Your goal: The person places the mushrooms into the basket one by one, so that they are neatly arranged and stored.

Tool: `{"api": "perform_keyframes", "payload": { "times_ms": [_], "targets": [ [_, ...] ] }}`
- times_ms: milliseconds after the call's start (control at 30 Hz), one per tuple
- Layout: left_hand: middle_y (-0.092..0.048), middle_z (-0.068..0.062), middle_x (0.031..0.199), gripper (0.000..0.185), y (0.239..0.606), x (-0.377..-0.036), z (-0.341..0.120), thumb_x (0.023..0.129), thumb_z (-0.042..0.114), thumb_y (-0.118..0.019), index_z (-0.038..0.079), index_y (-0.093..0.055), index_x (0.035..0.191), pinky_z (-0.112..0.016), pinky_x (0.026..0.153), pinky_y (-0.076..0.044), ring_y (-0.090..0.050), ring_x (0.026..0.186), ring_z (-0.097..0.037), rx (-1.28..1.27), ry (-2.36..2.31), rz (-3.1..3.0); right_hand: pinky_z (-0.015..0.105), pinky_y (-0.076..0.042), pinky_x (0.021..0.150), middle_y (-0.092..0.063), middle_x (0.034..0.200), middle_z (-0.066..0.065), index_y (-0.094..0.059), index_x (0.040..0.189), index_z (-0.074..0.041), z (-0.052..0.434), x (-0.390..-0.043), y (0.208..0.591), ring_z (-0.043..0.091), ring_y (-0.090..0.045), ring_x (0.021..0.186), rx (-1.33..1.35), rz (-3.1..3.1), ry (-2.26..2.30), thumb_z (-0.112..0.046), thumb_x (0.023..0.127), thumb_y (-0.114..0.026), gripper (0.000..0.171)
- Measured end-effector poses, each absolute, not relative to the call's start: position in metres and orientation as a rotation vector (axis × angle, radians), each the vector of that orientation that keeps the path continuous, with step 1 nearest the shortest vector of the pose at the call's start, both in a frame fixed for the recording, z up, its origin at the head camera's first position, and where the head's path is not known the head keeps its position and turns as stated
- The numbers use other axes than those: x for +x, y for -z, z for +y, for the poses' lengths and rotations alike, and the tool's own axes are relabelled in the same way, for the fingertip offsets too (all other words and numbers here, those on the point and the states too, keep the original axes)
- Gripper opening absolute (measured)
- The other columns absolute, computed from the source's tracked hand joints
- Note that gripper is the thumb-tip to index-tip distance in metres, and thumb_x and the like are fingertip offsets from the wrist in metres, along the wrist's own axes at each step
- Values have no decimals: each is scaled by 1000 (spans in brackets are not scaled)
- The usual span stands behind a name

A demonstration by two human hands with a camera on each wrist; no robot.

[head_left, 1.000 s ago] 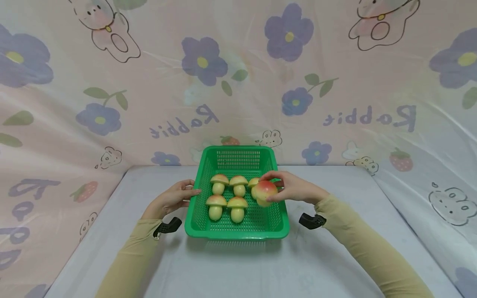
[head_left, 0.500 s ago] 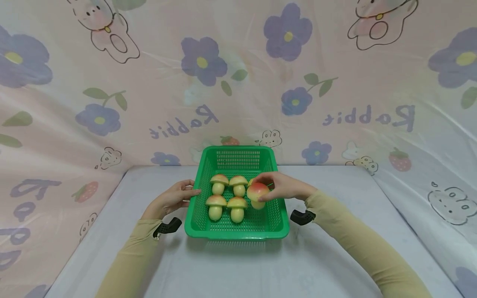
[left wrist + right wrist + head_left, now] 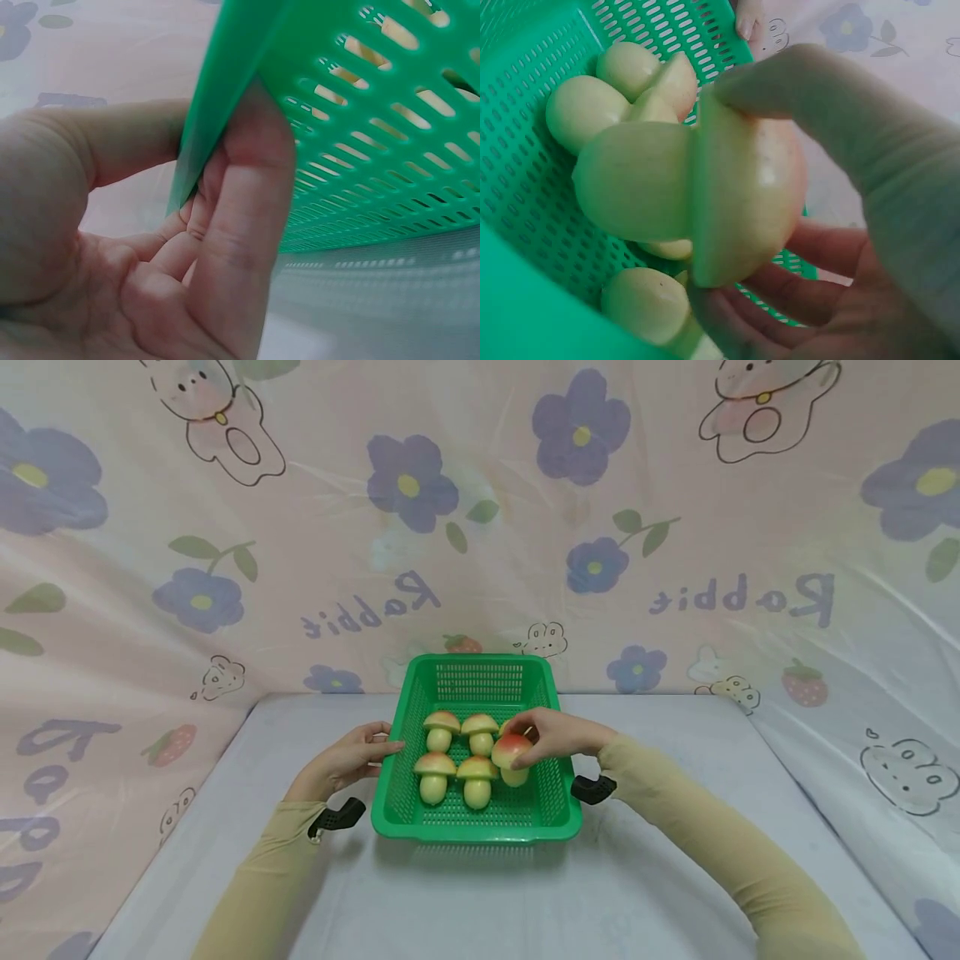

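Left hand (image 3: 351, 758) grips the green basket's (image 3: 480, 823) nine-o'clock rim, four mushrooms stand in two rows inside, and at three o'clock of them the right hand (image 3: 551, 737) pinches a red-capped mushroom (image 3: 512, 756) by its cap, stem pointing down into the basket.

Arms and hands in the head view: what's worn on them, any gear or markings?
Both arms wear long, close-fitting mustard-tan sleeves down to the wrists, plain and unmarked. The left hand and right hand are bare: no gloves, no rings visible. A small black curved device sits under the left wrist, a matching one under the right. No cables show.
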State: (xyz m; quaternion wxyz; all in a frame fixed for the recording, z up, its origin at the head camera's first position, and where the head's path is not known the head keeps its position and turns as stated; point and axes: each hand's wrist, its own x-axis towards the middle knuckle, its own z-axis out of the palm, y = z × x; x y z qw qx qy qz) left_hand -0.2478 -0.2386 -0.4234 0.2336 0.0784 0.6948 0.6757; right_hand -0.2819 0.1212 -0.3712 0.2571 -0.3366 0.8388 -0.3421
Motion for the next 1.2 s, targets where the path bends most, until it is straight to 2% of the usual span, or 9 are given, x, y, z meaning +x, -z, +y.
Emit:
{"api": "perform_keyframes", "payload": {
  "times_ms": [400,900,1200],
  "targets": [
    [-63,-14,97,30,423,-249,-237,96,12,-59,0,-41,116,-39,77,-56,-66,87,-21,209,-1862,1912,33,-48,87,-62,106,1,-59,122,0,113,-286,362,21,-56,101,-915,2343,706,-24,81,-77,51],
    [-64,-17,100,30,423,-248,-238,96,11,-60,0,-41,115,-39,77,-56,-66,89,-23,200,-1868,1918,33,-46,87,-61,102,1,-63,113,-3,103,-287,362,16,-53,95,-849,2388,543,-25,79,-78,43],
    [-63,-14,100,35,424,-247,-237,95,13,-61,-3,-39,119,-38,77,-56,-66,89,-22,203,-1851,1933,33,-48,85,-62,104,3,-62,119,-1,99,-286,365,18,-57,97,-806,2396,496,-25,80,-77,48]
  ]
}}
